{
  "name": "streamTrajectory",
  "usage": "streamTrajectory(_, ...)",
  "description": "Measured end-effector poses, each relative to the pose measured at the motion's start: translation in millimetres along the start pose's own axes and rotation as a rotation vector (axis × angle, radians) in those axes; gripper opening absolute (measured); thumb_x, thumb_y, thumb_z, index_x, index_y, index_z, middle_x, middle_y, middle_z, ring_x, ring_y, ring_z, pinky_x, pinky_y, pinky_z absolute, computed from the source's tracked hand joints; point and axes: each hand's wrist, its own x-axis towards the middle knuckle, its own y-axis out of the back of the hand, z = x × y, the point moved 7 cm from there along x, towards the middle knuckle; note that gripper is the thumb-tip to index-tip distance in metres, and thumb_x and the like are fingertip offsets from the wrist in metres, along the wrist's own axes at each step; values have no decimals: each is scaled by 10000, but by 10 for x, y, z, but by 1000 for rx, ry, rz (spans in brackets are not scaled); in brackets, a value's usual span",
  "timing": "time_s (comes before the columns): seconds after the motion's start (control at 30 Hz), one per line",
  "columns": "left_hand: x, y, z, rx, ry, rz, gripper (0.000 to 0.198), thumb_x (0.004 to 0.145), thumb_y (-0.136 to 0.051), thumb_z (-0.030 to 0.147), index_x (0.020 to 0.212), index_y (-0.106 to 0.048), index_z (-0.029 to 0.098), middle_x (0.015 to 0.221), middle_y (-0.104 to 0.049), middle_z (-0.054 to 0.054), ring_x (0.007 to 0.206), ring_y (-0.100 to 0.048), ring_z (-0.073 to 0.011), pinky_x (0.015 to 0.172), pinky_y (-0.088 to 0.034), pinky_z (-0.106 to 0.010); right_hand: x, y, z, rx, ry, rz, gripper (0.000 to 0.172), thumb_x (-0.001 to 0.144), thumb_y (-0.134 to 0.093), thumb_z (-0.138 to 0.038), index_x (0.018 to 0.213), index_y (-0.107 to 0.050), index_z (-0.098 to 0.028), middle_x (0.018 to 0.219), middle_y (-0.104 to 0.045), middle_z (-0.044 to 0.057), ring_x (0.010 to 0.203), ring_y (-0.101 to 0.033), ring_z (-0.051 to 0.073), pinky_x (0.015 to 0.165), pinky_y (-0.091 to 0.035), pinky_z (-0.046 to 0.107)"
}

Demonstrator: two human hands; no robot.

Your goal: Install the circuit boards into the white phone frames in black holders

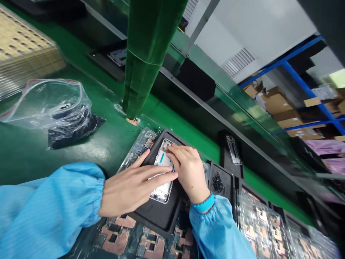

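A silver phone frame [165,190] with blue strips lies tilted on a black tray [155,216]. My left hand [134,185] rests across the frame's middle and left edge, its fingers spread and holding nothing. At the frame's upper end, my right hand [187,165] has its fingers pressed together against the small parts near the top corner. Whatever is between those fingertips is too small to make out. Both wrists come out of light blue sleeves.
Clear trays of copper-coloured boards [115,235] lie below and right. A small tray [221,183] holds tiny black pieces. A plastic bag [67,111] and stacked yellow trays [27,54] are left. A green post [145,54] stands ahead, beside a conveyor carrying another phone frame [234,150].
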Motion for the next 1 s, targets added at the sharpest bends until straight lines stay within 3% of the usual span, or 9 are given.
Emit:
streamTrajectory(0.27,-10,1,-14,-78,2,-9,701,959,-422,22,1602,-237,231,1577,-457,-20,1426,-462,-184,1314,50,-456,0,-31,43,33,-23,58,137,1008,-642,-254,1051,-755,-190,1078,-789,61,993,-706,246,900,-534,395)
streamTrajectory(0.6,-10,28,6,-74,21,2,673,979,-403,28,1588,-240,263,1592,-445,-11,1412,-489,-166,1319,58,-477,60,-71,-21,-44,-42,-71,232,1027,-571,-205,1191,-730,-243,1161,-764,60,1032,-669,281,890,-532,442)
streamTrajectory(0.73,5,8,18,-76,11,-20,698,962,-398,11,1596,-217,239,1572,-470,-31,1434,-461,-175,1317,39,-515,69,-105,-92,-103,-38,-140,248,1019,-563,-181,1216,-712,-205,1164,-737,106,1035,-654,309,877,-537,465)
streamTrajectory(0.8,11,15,0,-76,15,-3,718,949,-407,19,1603,-209,238,1577,-459,-42,1454,-433,-198,1321,-42,-532,52,-124,-107,-120,-44,-189,302,1021,-521,-158,1277,-681,-173,1187,-706,144,1053,-645,322,887,-547,486)
streamTrajectory(0.9,-15,103,-124,-25,136,102,681,975,-461,142,1607,-215,205,1613,-390,-93,1490,-354,-273,1274,-282,-512,-27,-54,-78,-12,-44,-216,400,1033,-408,-119,1361,-629,-179,1276,-674,144,1172,-627,300,1000,-538,487)
streamTrajectory(1.0,-94,214,-301,137,345,168,587,996,-476,357,1533,-380,139,1551,-438,-170,1405,-405,-395,1139,-425,-605,-231,267,108,166,-116,-96,409,1049,-400,-160,1405,-594,-213,1376,-654,100,1289,-601,244,1097,-506,431)
